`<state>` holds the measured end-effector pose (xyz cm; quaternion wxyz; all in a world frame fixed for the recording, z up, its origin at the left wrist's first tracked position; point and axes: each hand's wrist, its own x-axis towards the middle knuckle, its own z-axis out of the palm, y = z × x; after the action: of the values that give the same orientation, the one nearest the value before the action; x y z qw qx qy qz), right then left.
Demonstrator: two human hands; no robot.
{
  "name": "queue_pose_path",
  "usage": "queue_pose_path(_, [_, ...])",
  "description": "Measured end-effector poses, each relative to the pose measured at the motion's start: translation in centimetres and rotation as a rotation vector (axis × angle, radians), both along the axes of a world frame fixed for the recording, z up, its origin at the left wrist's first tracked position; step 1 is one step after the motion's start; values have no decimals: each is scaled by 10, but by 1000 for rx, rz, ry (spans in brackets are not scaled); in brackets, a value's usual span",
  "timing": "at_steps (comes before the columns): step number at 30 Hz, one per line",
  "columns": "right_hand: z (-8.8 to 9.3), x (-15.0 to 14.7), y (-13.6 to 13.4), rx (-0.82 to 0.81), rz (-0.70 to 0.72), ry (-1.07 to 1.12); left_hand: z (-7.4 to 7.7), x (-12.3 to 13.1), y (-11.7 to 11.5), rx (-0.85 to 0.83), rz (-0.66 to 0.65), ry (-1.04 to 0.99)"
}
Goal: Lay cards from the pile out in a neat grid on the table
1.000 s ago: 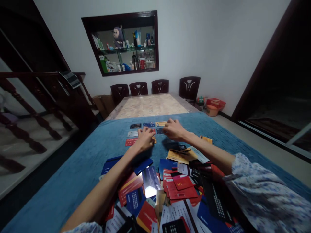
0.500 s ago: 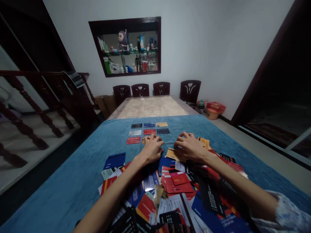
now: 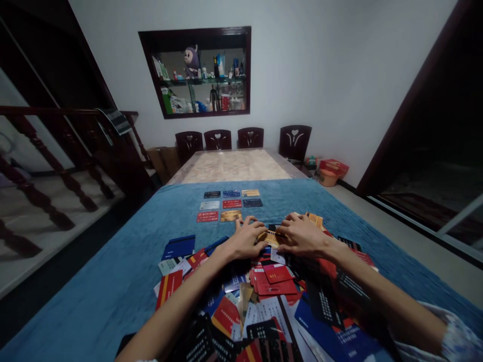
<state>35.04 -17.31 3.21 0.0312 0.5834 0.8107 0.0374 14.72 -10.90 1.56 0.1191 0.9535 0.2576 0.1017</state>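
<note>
Both hands have drawn back from the far card rows, and the left hand [image 3: 245, 240] and right hand [image 3: 302, 237] now meet, fingers curled shut on a yellow card [image 3: 270, 238] just above the loose card pile [image 3: 271, 296] on the blue-clothed bench [image 3: 113, 281].

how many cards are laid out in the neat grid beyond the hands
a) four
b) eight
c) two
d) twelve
b: the grid on the blue cloth has three cards in the far row, three in the middle row and two in the near row, ahead of the left hand and right hand.
</note>
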Motion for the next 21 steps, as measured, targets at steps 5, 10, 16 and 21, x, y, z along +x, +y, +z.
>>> queue_pose_path(5, [-2, 2, 1, -26, -2, -26, -6, 1, -2, -44, -21, 16])
queue_pose_path(10, [-4, 3, 2, -42, 3, 0, -13, 2, 1, -34, -8, -6])
queue_pose_path(16, [-2, 3, 1, -46, 30, 40, -16, 1, 3, -21, -14, -8])
queue_pose_path(21, [5, 3, 0, -46, 40, 63, -13, -1, 5, -45, -23, -16])
